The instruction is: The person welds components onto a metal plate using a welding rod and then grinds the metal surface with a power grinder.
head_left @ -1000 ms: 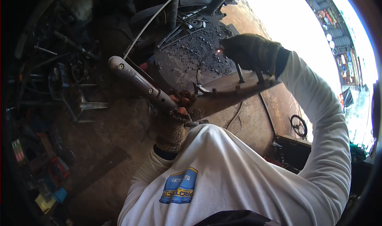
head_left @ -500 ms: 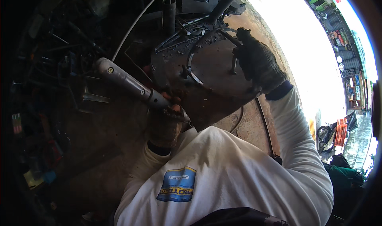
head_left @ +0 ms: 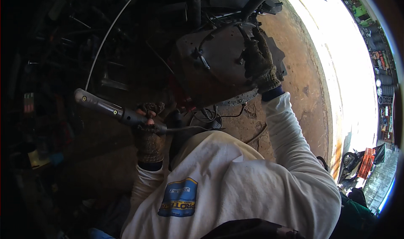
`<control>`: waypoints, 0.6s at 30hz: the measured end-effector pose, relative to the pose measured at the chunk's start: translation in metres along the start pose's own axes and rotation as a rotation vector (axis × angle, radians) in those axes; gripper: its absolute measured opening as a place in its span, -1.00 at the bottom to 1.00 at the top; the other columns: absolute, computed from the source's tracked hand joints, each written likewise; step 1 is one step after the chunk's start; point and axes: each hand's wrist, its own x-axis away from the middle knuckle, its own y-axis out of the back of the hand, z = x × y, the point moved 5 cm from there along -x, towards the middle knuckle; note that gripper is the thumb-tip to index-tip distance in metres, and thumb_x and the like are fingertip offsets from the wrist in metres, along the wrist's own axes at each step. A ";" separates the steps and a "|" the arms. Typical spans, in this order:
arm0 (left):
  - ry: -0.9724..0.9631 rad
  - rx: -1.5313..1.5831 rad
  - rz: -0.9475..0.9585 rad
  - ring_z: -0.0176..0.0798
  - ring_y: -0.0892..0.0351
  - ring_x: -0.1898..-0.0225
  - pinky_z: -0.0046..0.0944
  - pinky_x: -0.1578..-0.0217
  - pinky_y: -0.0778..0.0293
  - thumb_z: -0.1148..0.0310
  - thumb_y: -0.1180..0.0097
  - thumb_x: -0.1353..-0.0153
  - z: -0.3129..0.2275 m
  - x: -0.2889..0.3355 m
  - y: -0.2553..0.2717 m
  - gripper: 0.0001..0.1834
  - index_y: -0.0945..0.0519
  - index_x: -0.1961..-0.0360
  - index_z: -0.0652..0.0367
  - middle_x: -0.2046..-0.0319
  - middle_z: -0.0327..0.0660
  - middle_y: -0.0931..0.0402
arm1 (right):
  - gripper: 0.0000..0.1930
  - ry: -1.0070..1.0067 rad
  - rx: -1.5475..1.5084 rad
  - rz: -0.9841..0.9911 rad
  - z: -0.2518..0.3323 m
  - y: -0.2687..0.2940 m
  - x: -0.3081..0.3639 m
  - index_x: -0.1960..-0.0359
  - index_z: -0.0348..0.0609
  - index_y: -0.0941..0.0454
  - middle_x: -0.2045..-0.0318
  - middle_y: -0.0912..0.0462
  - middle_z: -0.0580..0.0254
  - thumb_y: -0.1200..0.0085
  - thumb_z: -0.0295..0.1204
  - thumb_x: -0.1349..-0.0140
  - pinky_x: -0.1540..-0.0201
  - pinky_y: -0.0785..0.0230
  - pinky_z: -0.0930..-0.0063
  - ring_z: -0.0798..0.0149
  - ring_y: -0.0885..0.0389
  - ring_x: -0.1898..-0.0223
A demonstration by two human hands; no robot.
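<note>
My gloved left hand (head_left: 148, 132) is closed round a grey electrode holder (head_left: 101, 105). A long thin welding rod (head_left: 107, 35) sticks up from its far end, and a cable (head_left: 185, 129) leaves the near end. At the right side of a dark metal plate (head_left: 189, 50), my gloved right hand (head_left: 260, 64) has its fingers curled round a dark metal bar (head_left: 243, 32); most of its grip is hidden by the glove. On the plate lies a curved dark strip with a small bright-ended piece (head_left: 204, 60).
Tools and metal scraps lie in shadow at the left. A tube holding thin rods (head_left: 193, 10) stands behind the plate, near a slanting dark post (head_left: 259, 1). Loose cables (head_left: 208, 115) lie below the plate. Sunlit ground and an orange crate (head_left: 367, 162) are at the right.
My left hand and the electrode holder have moved left and down in view, away from the plate. The view has shifted, showing more floor and cables. My right hand keeps its hold on the bar.
</note>
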 end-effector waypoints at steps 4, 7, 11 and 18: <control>0.138 0.267 -0.058 -0.26 -0.41 0.09 -0.13 -0.09 -0.43 0.43 -0.31 -0.11 -0.005 0.002 0.012 -0.62 -0.38 0.11 0.12 0.22 -0.16 -0.34 | -0.40 -0.014 -0.151 -0.065 -0.021 -0.010 0.000 -0.40 -0.21 -0.08 0.11 -0.51 0.23 0.05 -0.23 -0.44 0.28 -0.47 0.54 0.45 -0.52 0.31; 0.184 0.387 -0.042 -0.19 -0.41 0.08 0.00 -0.17 -0.37 0.43 -0.30 -0.12 -0.008 0.000 0.012 -0.62 -0.37 0.11 0.14 0.22 -0.13 -0.34 | -0.41 -0.084 -0.243 -0.095 -0.031 -0.012 -0.001 -0.40 -0.16 -0.11 0.04 -0.48 0.19 0.03 -0.24 -0.42 0.27 -0.49 0.50 0.42 -0.52 0.28; 0.086 0.152 0.081 -0.17 -0.39 0.10 -0.04 -0.10 -0.37 0.35 -0.32 -0.14 -0.016 -0.011 -0.014 -0.59 -0.35 0.09 0.12 0.21 -0.13 -0.36 | -0.41 0.012 -0.150 -0.119 -0.055 -0.013 0.005 -0.42 -0.09 -0.06 -0.15 -0.39 0.12 0.04 -0.34 -0.41 0.25 -0.48 0.49 0.33 -0.56 0.09; 0.075 -0.217 -0.043 -0.26 -0.35 0.13 -0.15 0.02 -0.34 0.10 -0.47 0.02 -0.015 -0.004 -0.002 -0.37 -0.31 0.10 0.08 0.22 -0.18 -0.34 | -0.42 0.093 -0.215 -0.120 -0.066 -0.021 0.008 -0.40 -0.09 -0.12 -0.22 -0.35 0.20 0.01 -0.26 -0.41 0.24 -0.48 0.49 0.32 -0.51 -0.01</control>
